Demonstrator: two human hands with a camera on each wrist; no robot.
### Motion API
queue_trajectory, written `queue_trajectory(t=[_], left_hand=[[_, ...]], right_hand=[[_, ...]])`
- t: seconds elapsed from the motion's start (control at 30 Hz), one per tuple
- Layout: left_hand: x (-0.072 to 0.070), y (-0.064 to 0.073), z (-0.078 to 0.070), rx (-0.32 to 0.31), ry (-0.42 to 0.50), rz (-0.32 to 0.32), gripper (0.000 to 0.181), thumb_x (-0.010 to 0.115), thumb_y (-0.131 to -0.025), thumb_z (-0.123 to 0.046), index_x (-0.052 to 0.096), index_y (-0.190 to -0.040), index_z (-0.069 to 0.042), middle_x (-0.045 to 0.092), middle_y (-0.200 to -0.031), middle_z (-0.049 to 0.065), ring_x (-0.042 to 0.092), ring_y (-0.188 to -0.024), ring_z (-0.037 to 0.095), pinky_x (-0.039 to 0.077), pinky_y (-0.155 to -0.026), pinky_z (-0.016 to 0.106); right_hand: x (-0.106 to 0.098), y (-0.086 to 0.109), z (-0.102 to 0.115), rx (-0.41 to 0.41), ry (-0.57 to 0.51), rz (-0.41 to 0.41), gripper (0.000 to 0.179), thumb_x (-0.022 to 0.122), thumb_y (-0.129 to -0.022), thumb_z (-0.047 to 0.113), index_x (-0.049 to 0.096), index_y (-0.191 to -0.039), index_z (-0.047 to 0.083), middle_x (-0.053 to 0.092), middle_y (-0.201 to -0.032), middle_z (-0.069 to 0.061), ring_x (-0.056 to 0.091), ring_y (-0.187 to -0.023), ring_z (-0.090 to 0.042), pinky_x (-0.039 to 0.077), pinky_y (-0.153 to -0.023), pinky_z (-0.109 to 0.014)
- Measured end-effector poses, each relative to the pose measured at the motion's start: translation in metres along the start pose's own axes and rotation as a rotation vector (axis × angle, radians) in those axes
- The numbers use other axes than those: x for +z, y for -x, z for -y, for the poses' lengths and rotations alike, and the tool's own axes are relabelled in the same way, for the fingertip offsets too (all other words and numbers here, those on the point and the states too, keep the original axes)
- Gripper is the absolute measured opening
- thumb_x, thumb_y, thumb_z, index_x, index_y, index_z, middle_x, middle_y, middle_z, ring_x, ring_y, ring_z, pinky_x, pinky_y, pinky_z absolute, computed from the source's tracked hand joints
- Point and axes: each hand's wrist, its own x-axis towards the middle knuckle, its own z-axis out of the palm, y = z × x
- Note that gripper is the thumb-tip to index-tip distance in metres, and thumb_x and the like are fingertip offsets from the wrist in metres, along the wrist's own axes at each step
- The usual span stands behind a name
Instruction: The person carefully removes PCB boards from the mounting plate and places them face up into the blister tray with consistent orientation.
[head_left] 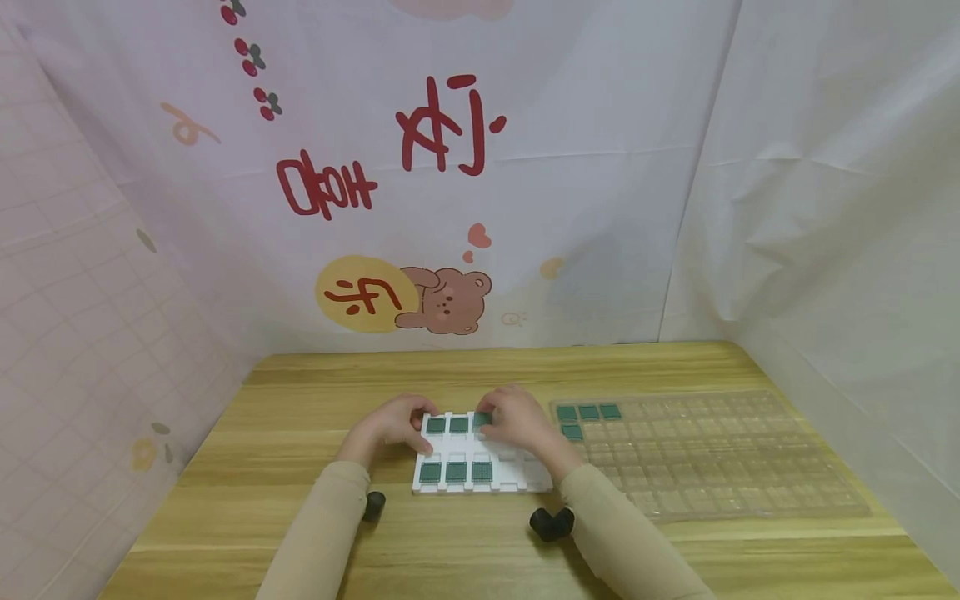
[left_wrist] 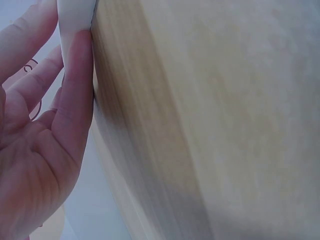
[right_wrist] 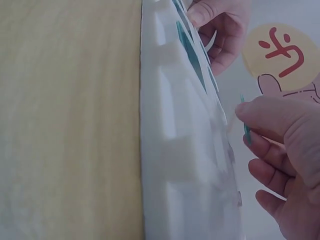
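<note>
A white tray (head_left: 465,448) with square pockets lies on the table, holding several green square chips (head_left: 482,472) in its near and far rows. My left hand (head_left: 397,423) grips the tray's left end; in the left wrist view its fingers (left_wrist: 75,85) lie against the white edge. Over the far row, my right hand (head_left: 516,417) pinches a green chip (right_wrist: 246,125) between thumb and fingertip. That chip appears edge-on in the right wrist view, above the tray surface. The right hand and forearm hide the tray's far right part in the head view.
A large clear compartment tray (head_left: 705,454) lies to the right, with several green chips (head_left: 588,412) in its far left corner. Black wrist devices (head_left: 551,523) sit below both forearms. White printed cloth (head_left: 585,208) rises behind the wooden table (head_left: 442,550) and along its sides.
</note>
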Motion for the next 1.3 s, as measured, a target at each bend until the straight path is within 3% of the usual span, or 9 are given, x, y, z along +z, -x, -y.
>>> queue_trajectory(t=[0.53, 1.3], left_hand=[[0.000, 0.002, 0.001, 0.004, -0.002, 0.001, 0.056, 0.092, -0.067, -0.009, 0.066, -0.116, -0.008, 0.054, -0.096, 0.008, 0.048, -0.093, 0.023, 0.039, -0.080, 0.037], [0.002, -0.001, 0.002, -0.001, 0.009, -0.013, 0.057, 0.093, -0.065, -0.008, 0.067, -0.115, -0.011, 0.053, -0.094, 0.007, 0.047, -0.091, 0.022, 0.039, -0.079, 0.036]], right_hand=[[-0.009, 0.015, -0.003, 0.010, -0.142, -0.086, 0.024, 0.080, -0.081, 0.021, 0.070, -0.103, 0.015, 0.064, -0.102, 0.003, 0.054, -0.102, -0.020, 0.044, -0.090, -0.041], [-0.031, 0.032, 0.001, -0.021, -0.172, -0.162, 0.026, 0.081, -0.080, 0.016, 0.071, -0.104, 0.013, 0.065, -0.107, 0.002, 0.053, -0.106, -0.021, 0.045, -0.091, -0.042]])
